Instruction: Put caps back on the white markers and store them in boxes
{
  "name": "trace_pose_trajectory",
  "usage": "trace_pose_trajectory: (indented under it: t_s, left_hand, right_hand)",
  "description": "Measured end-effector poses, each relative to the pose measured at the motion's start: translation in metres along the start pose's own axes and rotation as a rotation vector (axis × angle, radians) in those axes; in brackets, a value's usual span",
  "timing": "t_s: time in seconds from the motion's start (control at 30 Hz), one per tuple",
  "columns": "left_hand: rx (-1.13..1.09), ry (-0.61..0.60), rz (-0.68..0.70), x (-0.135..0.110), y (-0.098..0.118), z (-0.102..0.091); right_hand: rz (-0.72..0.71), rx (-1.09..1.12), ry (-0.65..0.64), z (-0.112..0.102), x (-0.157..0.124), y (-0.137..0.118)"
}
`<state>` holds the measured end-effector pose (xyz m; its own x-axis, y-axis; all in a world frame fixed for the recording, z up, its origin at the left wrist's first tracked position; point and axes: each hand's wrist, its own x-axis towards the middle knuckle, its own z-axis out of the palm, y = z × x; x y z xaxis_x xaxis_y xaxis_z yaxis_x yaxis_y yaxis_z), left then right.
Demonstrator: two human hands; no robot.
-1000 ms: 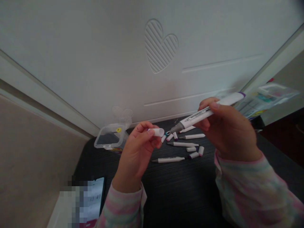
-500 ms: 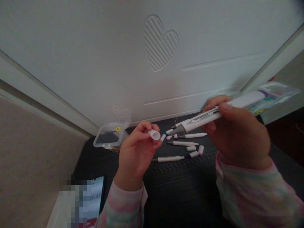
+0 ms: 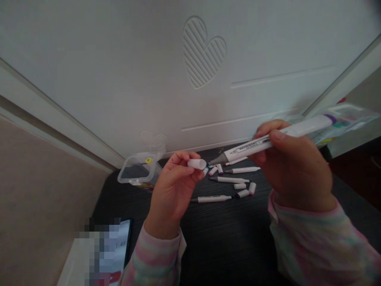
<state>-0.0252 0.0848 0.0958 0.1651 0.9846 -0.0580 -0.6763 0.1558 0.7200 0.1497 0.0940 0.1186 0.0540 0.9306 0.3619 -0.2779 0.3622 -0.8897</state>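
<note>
My left hand (image 3: 175,190) is closed, pinching a white marker cap (image 3: 197,163) with its hollow end turned right. Between the thumb and fingers of my right hand (image 3: 294,167) is a white marker (image 3: 250,148) with a purple band near its far end. Its grey uncapped nib end points left, just short of the cap's opening; a small gap seems to separate them. Beneath the hands, uncapped white markers (image 3: 230,180) lie on the black tabletop (image 3: 220,238). Several loose caps (image 3: 243,194) with coloured ends are scattered among them.
A clear plastic box (image 3: 138,169) with a yellow spot stands at the back left. At the front left lies a phone (image 3: 119,246), partly pixelated. Behind the right hand is a clear plastic bag (image 3: 354,115). A white panel with heart reliefs (image 3: 204,51) rises behind the table.
The cap in my left hand has turned so its opening faces the marker. My right hand has shifted slightly left, bringing the nib closer to the cap.
</note>
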Motion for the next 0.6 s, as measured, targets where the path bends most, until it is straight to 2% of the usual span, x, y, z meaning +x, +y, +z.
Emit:
trace_pose_trajectory:
  t_s: [0.3, 0.6]
  left_hand:
    - [0.115, -0.019, 0.114, -0.0016, -0.0032, 0.0025]
    - [0.21, 0.02, 0.22, -0.0018, -0.0044, 0.0032]
  right_hand:
    - [0.061, -0.016, -0.003, -0.0012, -0.0016, 0.0032]
    - [0.114, -0.103, -0.166, -0.0042, -0.0064, 0.0074]
